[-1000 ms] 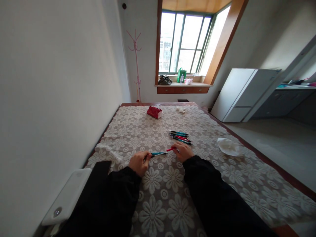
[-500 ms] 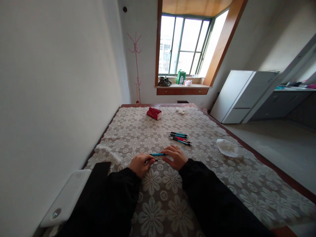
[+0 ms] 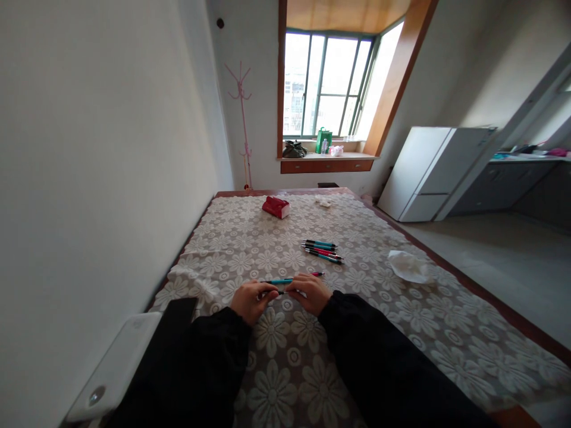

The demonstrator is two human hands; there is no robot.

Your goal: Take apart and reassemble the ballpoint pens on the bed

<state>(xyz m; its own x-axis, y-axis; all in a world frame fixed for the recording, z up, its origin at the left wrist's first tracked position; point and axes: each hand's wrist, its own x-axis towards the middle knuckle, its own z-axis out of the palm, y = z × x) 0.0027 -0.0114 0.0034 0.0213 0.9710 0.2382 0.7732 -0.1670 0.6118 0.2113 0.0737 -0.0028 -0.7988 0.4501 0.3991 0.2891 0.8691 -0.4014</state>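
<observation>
Both hands rested close together on the lace tablecloth (image 3: 285,380) near the table's front edge. The left hand (image 3: 250,300) and right hand (image 3: 309,292) each pinched one end of a thin dark pen part (image 3: 282,292) between fingertips. Just beyond them lay a teal pen (image 3: 279,281) and a red pen (image 3: 314,274). Farther right sat a bundle of pens (image 3: 322,250); a crumpled tissue (image 3: 408,266) lay right

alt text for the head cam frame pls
Two hands, left hand and right hand, meet over pen parts on a floral lace tablecloth. Beyond lie more pens, a crumpled tissue and a red pack.
</observation>
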